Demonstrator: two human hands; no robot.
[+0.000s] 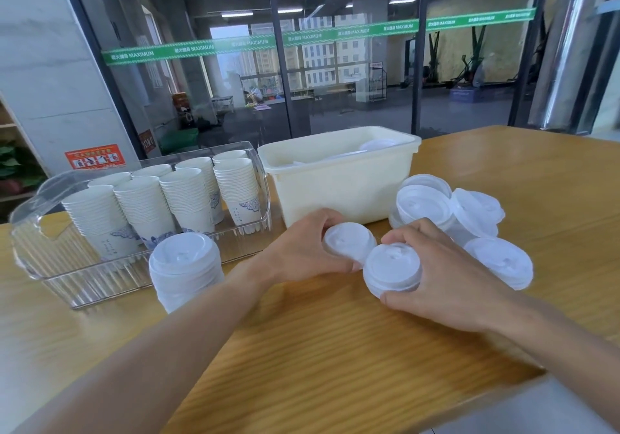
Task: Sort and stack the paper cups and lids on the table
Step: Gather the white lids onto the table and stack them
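Note:
My left hand [302,249] grips a white plastic lid [349,240] just in front of the cream tub. Beside it, my right hand [443,276] holds a short stack of white lids [391,271] by its edges. A taller stack of lids [184,266] stands on the table to the left. Loose lids [446,208] lie in a pile at the right, one lid [503,261] nearest my right hand. Stacked paper cups [167,198] with blue print fill a clear plastic tray [30,262] at the left.
A cream plastic tub [342,192] with more lids inside stands at the middle back of the wooden table [318,349]. Glass wall panels rise behind the table. The table's near edge runs diagonally at the lower right.

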